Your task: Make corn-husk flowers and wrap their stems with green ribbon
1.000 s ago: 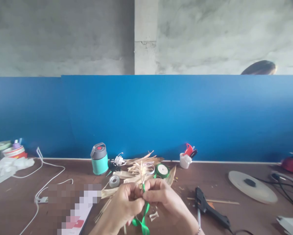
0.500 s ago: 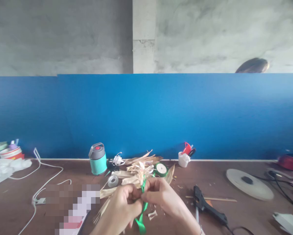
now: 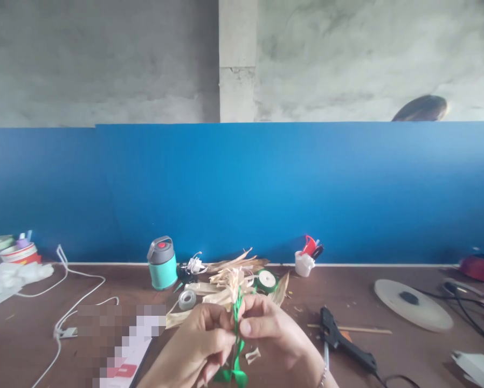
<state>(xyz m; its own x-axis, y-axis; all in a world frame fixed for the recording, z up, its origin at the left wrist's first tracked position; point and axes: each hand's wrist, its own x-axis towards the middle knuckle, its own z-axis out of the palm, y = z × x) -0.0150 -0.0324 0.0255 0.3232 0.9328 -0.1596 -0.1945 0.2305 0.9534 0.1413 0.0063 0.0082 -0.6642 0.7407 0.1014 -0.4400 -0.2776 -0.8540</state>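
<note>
My left hand (image 3: 204,342) is closed in a pinch on the lower part of a thin stem wound with green ribbon (image 3: 239,375). Opposite it, my right hand (image 3: 272,328) pinches the same ribbon higher up, thumb and forefinger together. A pale ruffled bunch of dried husk (image 3: 234,279) shows just above the fingers, seemingly at the stem's top. The ribbon's loose end hangs in loops below both hands. Behind them lie dried husks (image 3: 215,296), a spool of green ribbon (image 3: 267,280) and a roll of clear tape (image 3: 187,299).
A glue gun (image 3: 341,342) lies right of my hands, across a thin wooden stick (image 3: 367,330). Farther back stand a teal jar (image 3: 163,275) and a white cup (image 3: 304,265) holding red-handled scissors. White cable (image 3: 84,275) runs along the left; a round disc (image 3: 428,315) lies right.
The ribbon's hanging end has swung and now spreads lower, with a loop toward the left. My left fingers have shifted down slightly, and more of the wound stem shows between the hands.
</note>
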